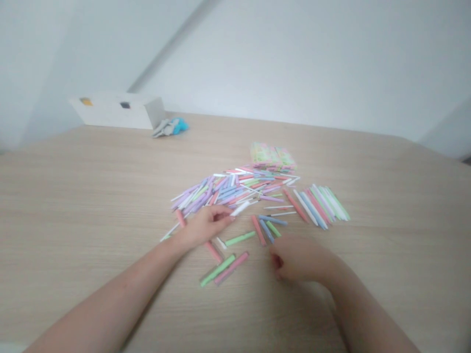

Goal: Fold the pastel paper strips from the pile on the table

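Observation:
A loose heap of pastel sticks (228, 190) in pink, blue, green, purple and white lies on the wooden table (73, 206). My left hand (204, 226) rests at the heap's near edge, fingers pinched on a white stick (240, 209). My right hand (300, 260) lies curled on the table just below a few stray sticks (265, 228); what its closed fingers hold is hidden. A green stick and a pink stick (224, 268) lie side by side between my forearms. A neat row of sticks (318, 204) sits to the right of the heap.
A flat pastel packet (272, 157) lies behind the heap. At the far left stands a white box (117, 110), with a small blue and grey object (171, 127) beside it. A pale wall rises behind the table.

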`<state>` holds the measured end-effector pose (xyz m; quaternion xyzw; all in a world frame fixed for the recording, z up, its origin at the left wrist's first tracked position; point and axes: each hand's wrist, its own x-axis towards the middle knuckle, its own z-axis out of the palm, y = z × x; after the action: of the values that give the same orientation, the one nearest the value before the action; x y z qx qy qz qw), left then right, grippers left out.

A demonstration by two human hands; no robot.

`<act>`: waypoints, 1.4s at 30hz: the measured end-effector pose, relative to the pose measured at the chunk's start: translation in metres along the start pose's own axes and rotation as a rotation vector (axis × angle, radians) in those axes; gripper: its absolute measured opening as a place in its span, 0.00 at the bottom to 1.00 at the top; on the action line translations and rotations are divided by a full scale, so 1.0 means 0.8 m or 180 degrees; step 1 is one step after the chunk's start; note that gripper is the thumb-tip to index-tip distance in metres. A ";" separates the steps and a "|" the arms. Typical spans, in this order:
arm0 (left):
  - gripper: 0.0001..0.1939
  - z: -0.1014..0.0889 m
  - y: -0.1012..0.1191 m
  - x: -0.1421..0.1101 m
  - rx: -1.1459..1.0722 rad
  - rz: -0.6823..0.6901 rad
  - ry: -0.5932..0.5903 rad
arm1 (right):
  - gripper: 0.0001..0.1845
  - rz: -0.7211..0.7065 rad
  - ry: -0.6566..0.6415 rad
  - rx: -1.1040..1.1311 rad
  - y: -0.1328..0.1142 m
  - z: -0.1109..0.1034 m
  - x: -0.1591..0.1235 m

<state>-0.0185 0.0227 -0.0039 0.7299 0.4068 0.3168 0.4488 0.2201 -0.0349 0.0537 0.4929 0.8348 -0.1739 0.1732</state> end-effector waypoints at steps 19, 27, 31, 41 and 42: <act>0.15 0.001 0.006 0.001 -0.0084 -0.0047 0.0066 | 0.17 0.0521 0.1623 0.0224 0.012 0.019 0.063; 0.15 0.001 -0.001 0.002 -0.0089 -0.0031 0.0197 | 0.12 0.0501 0.1943 0.0794 0.010 0.018 0.070; 0.17 0.002 -0.012 0.005 -0.0321 -0.0154 0.0493 | 0.09 -0.0011 0.2149 0.1414 -0.011 0.015 0.063; 0.19 0.003 -0.011 0.007 -0.0541 -0.0178 0.0667 | 0.08 -0.0643 0.1722 0.0908 -0.071 0.029 0.074; 0.19 0.003 -0.010 0.007 -0.0514 -0.0169 0.0654 | 0.08 -0.0586 0.1720 0.0846 -0.073 0.031 0.077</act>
<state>-0.0164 0.0290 -0.0115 0.6440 0.4431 0.4096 0.4703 0.1435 -0.0260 0.0108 0.4619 0.8617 -0.1591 -0.1373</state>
